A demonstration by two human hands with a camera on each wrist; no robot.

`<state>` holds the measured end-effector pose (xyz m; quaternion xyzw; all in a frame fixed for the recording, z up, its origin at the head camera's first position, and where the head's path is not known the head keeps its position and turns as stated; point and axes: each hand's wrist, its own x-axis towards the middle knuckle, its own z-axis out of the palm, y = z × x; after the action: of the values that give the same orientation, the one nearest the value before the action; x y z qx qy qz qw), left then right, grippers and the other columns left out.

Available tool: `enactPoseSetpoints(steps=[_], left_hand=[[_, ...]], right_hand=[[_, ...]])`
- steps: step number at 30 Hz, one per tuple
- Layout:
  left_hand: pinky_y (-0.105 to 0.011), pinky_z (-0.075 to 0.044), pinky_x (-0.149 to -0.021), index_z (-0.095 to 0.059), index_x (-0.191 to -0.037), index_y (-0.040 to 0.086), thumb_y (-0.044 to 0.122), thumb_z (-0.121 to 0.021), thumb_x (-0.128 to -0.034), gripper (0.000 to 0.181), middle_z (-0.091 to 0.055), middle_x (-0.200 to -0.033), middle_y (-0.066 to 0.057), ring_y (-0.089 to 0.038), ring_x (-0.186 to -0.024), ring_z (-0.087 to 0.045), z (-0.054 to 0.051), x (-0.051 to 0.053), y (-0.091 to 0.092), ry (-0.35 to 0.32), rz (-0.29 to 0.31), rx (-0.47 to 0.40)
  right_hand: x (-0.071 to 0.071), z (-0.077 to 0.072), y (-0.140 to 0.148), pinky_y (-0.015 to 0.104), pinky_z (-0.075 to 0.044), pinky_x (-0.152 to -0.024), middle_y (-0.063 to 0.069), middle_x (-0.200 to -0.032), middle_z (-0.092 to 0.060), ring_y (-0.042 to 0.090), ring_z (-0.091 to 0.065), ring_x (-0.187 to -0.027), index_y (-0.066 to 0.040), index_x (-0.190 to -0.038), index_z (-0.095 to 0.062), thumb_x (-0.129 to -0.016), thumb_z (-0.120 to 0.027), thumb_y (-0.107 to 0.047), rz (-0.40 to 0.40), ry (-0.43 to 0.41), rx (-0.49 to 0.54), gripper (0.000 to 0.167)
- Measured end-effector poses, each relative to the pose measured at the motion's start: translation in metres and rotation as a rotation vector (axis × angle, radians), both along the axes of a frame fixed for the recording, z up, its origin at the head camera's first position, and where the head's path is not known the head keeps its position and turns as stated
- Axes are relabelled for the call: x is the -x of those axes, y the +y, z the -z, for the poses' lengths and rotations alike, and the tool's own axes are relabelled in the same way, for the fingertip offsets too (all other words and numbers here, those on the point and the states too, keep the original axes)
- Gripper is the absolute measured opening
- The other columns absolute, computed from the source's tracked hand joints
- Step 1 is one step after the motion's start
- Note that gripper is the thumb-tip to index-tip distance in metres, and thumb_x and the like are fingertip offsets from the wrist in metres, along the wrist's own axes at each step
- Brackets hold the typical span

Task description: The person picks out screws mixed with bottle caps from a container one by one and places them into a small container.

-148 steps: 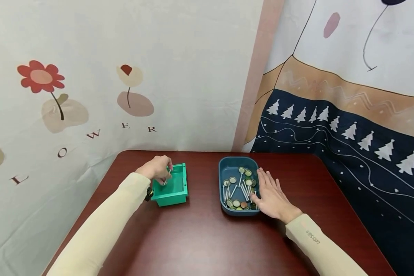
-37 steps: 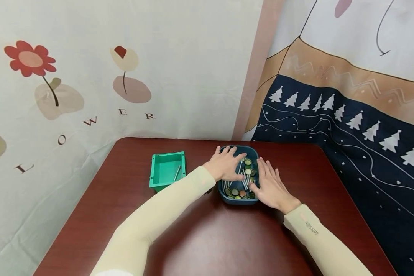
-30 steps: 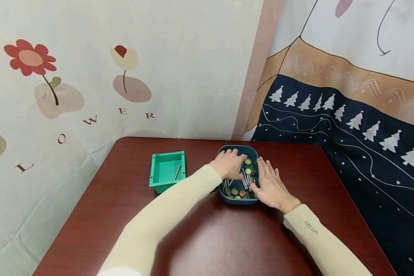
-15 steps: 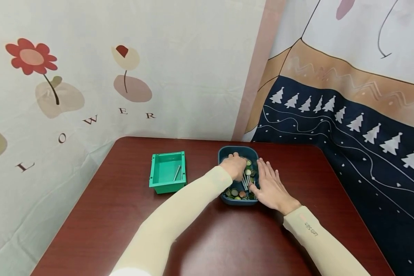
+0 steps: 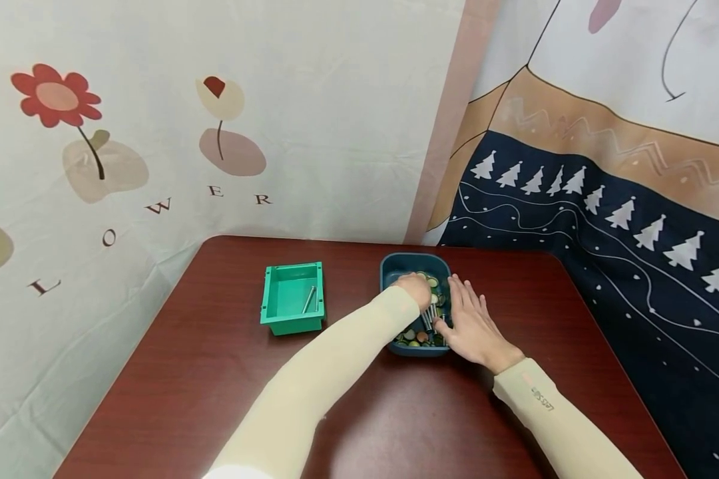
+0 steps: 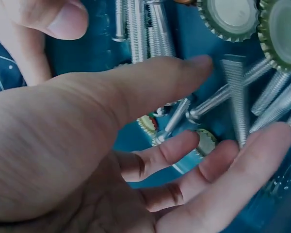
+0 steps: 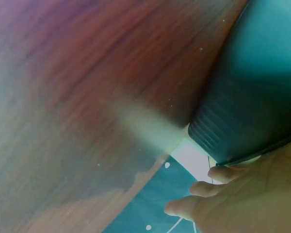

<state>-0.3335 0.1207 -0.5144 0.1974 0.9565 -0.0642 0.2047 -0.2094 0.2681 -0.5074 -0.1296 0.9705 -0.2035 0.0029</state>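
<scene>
My left hand (image 5: pixel 415 289) reaches down into a blue bin (image 5: pixel 416 258) that holds loose bolts (image 5: pixel 428 319) and bottle caps (image 5: pixel 422 337). In the left wrist view, its thumb and fingers (image 6: pixel 262 170) are spread apart. One bolt (image 6: pixel 236 97), slightly blurred, stands tilted between them, its lower end at the fingers; the thumb does not touch it. More bolts and bottle caps (image 6: pixel 231 17) lie around. My right hand (image 5: pixel 476 330) rests with straight fingers along the bin's right side; the right wrist view shows its fingers against the outer wall (image 7: pixel 242 111).
A green box (image 5: pixel 292 325) stands to the left of the bin, with a silver bolt (image 5: pixel 309 299) leaning inside. Both containers are on a reddish-brown table (image 5: pixel 359 419). A printed curtain (image 5: pixel 335 120) hangs behind the table's far edge.
My left hand moved from the green box to the blue bin and lowered into it. A bolt now lies in the green box. My right hand stayed at the bin's side.
</scene>
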Motion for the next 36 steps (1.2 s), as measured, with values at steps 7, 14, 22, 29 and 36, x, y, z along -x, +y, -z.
enactPoseSetpoints(steps=[7, 14, 22, 29, 36], left_hand=[[-0.033, -0.061, -0.119, -0.077, -0.154, 0.027, 0.034, -0.066, -0.1199, 0.037, -0.066, -0.171, 0.001, -0.016, -0.149, -0.068, -0.024, -0.022, 0.004, 0.046, 0.08, 0.131], [-0.036, -0.056, -0.128, -0.074, -0.159, 0.03, 0.037, -0.066, -0.1189, 0.042, -0.061, -0.176, -0.001, -0.019, -0.161, -0.06, 0.026, 0.022, 0.008, -0.042, 0.117, 0.072], [-0.024, -0.054, -0.121, -0.062, -0.169, 0.035, 0.04, -0.091, -0.103, 0.072, -0.056, -0.178, 0.012, -0.005, -0.141, -0.062, 0.022, 0.033, 0.014, -0.14, 0.032, 0.202], [-0.032, -0.049, -0.069, -0.083, -0.119, 0.028, 0.03, -0.079, -0.1102, 0.01, -0.073, -0.146, 0.003, -0.015, -0.083, -0.052, 0.017, 0.024, 0.002, -0.191, 0.118, 0.187], [-0.033, -0.045, -0.063, -0.076, -0.123, 0.025, 0.023, -0.083, -0.1056, 0.019, -0.071, -0.136, 0.001, -0.017, -0.084, -0.052, 0.018, 0.024, -0.006, -0.188, 0.133, 0.104]], right_hand=[[0.0, 0.0, -0.001, 0.088, -0.014, -0.138, 0.027, -0.195, -0.012, 0.058, -0.012, -0.18, 0.002, -0.185, -0.01, -0.115, -0.063, -0.037, 0.001, 0.003, -0.001, 0.096], [-0.001, -0.003, -0.001, 0.088, -0.013, -0.138, 0.027, -0.195, -0.01, 0.059, -0.011, -0.18, 0.002, -0.185, -0.009, -0.115, -0.063, -0.037, 0.001, -0.01, 0.005, 0.097], [-0.002, -0.002, -0.002, 0.088, -0.014, -0.138, 0.028, -0.195, -0.012, 0.059, -0.013, -0.179, 0.003, -0.185, -0.01, -0.115, -0.062, -0.038, -0.001, -0.005, 0.007, 0.096], [-0.002, -0.001, 0.0, 0.089, -0.014, -0.137, 0.028, -0.195, -0.012, 0.059, -0.013, -0.179, 0.003, -0.185, -0.01, -0.115, -0.062, -0.037, -0.003, 0.0, 0.014, 0.096], [-0.002, -0.002, 0.0, 0.088, -0.014, -0.138, 0.029, -0.194, -0.012, 0.059, -0.013, -0.179, 0.003, -0.185, -0.01, -0.115, -0.062, -0.036, 0.0, -0.002, 0.015, 0.095]])
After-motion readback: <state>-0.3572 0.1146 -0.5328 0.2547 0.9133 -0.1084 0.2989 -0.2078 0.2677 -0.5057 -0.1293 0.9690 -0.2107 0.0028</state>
